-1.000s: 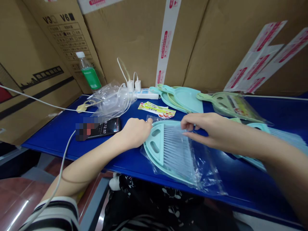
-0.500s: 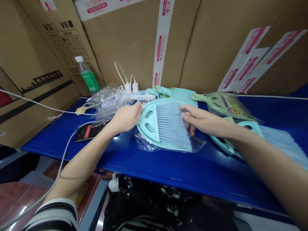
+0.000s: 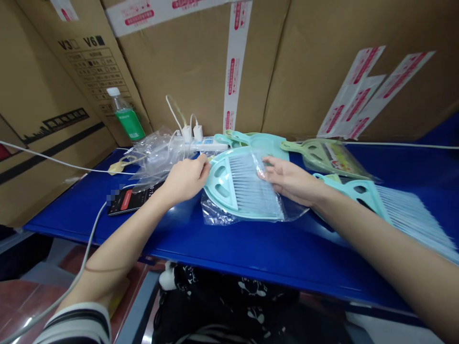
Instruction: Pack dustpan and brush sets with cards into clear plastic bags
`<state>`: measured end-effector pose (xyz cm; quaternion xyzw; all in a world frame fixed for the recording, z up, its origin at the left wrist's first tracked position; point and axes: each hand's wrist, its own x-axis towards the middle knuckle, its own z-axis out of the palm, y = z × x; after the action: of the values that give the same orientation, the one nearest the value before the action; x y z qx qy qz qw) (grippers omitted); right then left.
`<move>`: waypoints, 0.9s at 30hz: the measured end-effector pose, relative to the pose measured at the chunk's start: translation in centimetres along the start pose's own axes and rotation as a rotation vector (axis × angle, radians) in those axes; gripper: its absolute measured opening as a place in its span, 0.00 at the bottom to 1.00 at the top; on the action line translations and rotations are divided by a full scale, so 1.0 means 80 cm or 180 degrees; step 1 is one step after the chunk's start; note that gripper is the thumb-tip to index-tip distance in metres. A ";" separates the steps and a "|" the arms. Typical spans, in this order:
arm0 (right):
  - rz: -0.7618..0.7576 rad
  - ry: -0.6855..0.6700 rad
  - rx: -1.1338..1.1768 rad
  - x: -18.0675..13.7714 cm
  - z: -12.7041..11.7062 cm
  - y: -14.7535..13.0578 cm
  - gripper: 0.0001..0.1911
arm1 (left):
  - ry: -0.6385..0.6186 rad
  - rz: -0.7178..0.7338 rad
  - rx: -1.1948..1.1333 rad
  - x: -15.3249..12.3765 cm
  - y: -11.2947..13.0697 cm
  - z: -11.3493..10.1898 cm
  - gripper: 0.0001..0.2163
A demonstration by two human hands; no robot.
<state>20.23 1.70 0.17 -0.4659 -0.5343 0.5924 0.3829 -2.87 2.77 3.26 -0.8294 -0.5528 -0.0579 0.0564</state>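
Observation:
A light-blue hand brush [image 3: 249,184] lies in a matching dustpan [image 3: 229,211], both partly inside a clear plastic bag [image 3: 218,216] above the blue table. My left hand [image 3: 188,179] is closed round the handle end, which its fingers hide. At the bristle tips, my right hand [image 3: 285,177] has its fingers bent on the bag's film, gripping its right side. Film covers part of the bristles and hangs loose below. Just how far the bag reaches up the set is hard to make out.
Right of me lies another blue brush [image 3: 412,215] with a dustpan. Behind are a green set [image 3: 328,155] and more blue dustpans [image 3: 268,139]. On the left are a phone [image 3: 134,198], crumpled plastic bags [image 3: 158,153], a bottle [image 3: 127,117], a power strip [image 3: 210,143] and white cables.
My right hand has shifted left, its fingers now farther over the bristles with the film. The left hand keeps its hold on the handle. The camera view has shifted slightly.

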 end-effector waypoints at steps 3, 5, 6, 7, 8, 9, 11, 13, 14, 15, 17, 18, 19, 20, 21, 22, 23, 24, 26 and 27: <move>-0.0298 0.0302 -0.0015 0.005 -0.009 0.001 0.23 | 0.0958 0.0506 -0.0026 -0.001 -0.002 0.007 0.12; -0.0416 0.0486 0.0017 0.009 -0.015 0.002 0.21 | 0.1472 0.1128 -0.0059 -0.005 -0.001 0.009 0.13; -0.0452 0.0530 0.0050 0.010 -0.018 0.002 0.20 | 0.1577 0.1484 -0.0089 -0.007 0.001 0.010 0.14; -0.0471 0.0552 0.0085 0.012 -0.020 0.002 0.19 | 0.1579 0.1839 -0.0118 -0.009 0.003 0.010 0.15; -0.0477 0.0556 0.0118 0.013 -0.022 0.002 0.18 | 0.1523 0.2152 -0.0137 -0.012 0.006 0.011 0.16; -0.0482 0.0547 0.0140 0.014 -0.022 0.002 0.18 | 0.1448 0.2401 -0.0136 -0.014 0.008 0.012 0.17; -0.0493 0.0527 0.0155 0.014 -0.023 0.002 0.16 | 0.1368 0.2678 -0.0085 -0.016 0.012 0.015 0.18; -0.0474 0.0522 0.0191 0.014 -0.022 0.002 0.14 | 0.1418 0.2726 0.0011 -0.016 0.012 0.020 0.18; -0.0453 0.0532 0.0227 0.014 -0.022 0.001 0.14 | 0.1485 0.2728 0.0060 -0.016 0.012 0.022 0.18; -0.0424 0.0546 0.0268 0.013 -0.021 0.001 0.13 | 0.1552 0.2733 0.0108 -0.015 0.011 0.023 0.18; -0.0407 0.0601 0.0342 0.012 -0.020 -0.002 0.13 | 0.1678 0.2752 0.0182 -0.015 0.009 0.024 0.18; -0.0424 0.0641 0.0370 0.012 -0.020 -0.004 0.13 | 0.1749 0.2767 0.0209 -0.014 0.008 0.023 0.17; -0.0440 0.0688 0.0397 0.011 -0.020 -0.006 0.13 | 0.1822 0.2776 0.0233 -0.013 0.006 0.022 0.16; -0.0462 0.0743 0.0421 0.010 -0.020 -0.009 0.12 | 0.1898 0.2771 0.0260 -0.013 0.005 0.020 0.16; -0.0485 0.0798 0.0442 0.008 -0.020 -0.012 0.11 | 0.1978 0.2753 0.0286 -0.012 0.003 0.018 0.16; -0.0509 0.0850 0.0458 0.007 -0.020 -0.015 0.10 | 0.2066 0.2721 0.0303 -0.010 0.001 0.016 0.15; -0.0529 0.0886 0.0460 0.005 -0.020 -0.017 0.09 | 0.2163 0.2679 0.0312 -0.009 -0.002 0.014 0.15; -0.0555 0.0908 0.0447 0.003 -0.020 -0.020 0.08 | 0.2265 0.2629 0.0314 -0.008 -0.005 0.012 0.15; -0.0596 0.0927 0.0388 0.000 -0.021 -0.024 0.08 | 0.2451 0.2495 0.0292 -0.006 -0.012 0.008 0.15; -0.0591 0.0927 0.0357 -0.002 -0.020 -0.027 0.08 | 0.2503 0.2411 0.0268 -0.005 -0.017 0.006 0.16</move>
<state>21.75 2.27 2.31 -0.4734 -0.4800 0.5096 0.5346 -4.24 2.99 2.73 -0.8833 -0.1545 -0.3171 0.3088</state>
